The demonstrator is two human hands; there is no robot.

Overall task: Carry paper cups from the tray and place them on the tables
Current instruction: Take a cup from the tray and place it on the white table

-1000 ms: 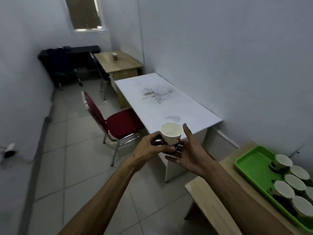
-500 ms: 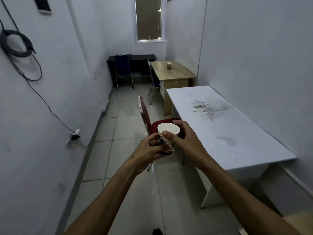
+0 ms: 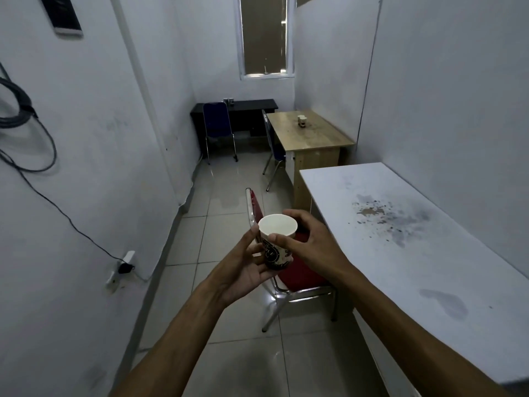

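Tray gone frm view; cup (image 3: 277, 239) upright btwn both hands (image 3: 246, 262), (image 3: 312, 242), gripped.

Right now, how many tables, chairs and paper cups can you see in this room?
Tables: 3 (white table, wooden table, black desk)
Chairs: 3 (red chair, blue chair, second blue chair)
Paper cups: 2 (held cup, far cup)
Total: 8

A small, bare office or meeting room: plain white walls, a tiled floor (image 3: 229, 213) and a narrow window (image 3: 264, 35). Three desks line the right side: white (image 3: 429, 253), wooden (image 3: 315, 133) and black (image 3: 246, 104). Red (image 3: 297, 270) and blue (image 3: 216, 118) metal-framed chairs stand by them.
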